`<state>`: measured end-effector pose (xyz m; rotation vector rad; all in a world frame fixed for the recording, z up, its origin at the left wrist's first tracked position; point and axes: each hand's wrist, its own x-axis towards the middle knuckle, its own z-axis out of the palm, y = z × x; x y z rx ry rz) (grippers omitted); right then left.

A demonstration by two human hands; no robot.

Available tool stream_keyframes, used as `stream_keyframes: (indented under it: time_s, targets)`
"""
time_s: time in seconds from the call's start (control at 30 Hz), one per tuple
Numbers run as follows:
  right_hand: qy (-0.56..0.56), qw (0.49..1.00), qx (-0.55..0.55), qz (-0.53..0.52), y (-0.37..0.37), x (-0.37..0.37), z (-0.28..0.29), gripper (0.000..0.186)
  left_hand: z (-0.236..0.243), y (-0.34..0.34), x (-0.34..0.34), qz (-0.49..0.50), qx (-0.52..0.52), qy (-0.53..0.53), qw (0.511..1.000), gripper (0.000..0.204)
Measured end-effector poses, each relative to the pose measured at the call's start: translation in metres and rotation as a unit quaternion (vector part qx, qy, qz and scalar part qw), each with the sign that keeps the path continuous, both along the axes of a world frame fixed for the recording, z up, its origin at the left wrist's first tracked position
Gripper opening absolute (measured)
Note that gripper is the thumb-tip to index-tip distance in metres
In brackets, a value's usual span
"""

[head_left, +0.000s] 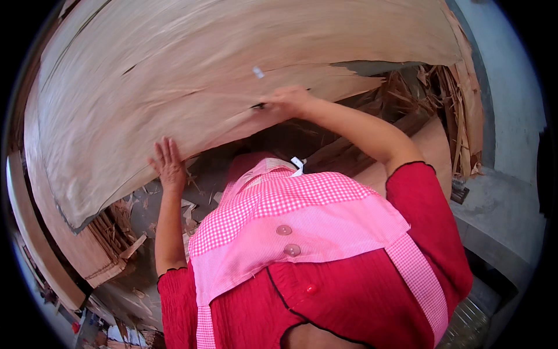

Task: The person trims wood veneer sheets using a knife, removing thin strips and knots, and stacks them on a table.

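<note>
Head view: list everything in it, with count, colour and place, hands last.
Sheet: one, pale tan, across the top, torn at right
Scraps: uncounted, brown, around the sheet
Beam: one, tan, far left
Wall: one, pale blue, right
White patch: one, on the sheet
Clutter: uncounted, mixed colours, lower left
Apron: one, pink check, lower middle
Buttons: two, brownish pink, on the apron
Top: one, red, under the apron
Left hand: one, bare, spread at the sheet's near edge
Right hand: one, bare, blurred, at the sheet
</note>
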<state>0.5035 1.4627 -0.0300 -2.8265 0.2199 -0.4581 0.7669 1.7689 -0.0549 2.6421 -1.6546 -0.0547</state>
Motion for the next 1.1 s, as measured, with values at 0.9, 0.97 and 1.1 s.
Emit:
stream_keyframes:
  time_s: [0.9, 0.97, 1.1]
  targets:
    - [0.238, 0.751, 0.611, 0.082, -0.174, -0.161, 0.105, 0.048, 0.216, -0.203, -0.233, -0.014, -0.265, -0.182, 0.947, 0.037]
    - [0.198, 0.74, 0.624, 0.157, -0.159, -0.14, 0.13, 0.057, 0.269, -0.254, -0.273, -0.042, -0.304, -0.18, 0.935, 0.035]
    - [0.223, 0.63, 0.705, 0.235, -0.137, -0.138, 0.129, 0.06, 0.331, -0.314, -0.313, -0.084, -0.44, -0.147, 0.882, 0.04]
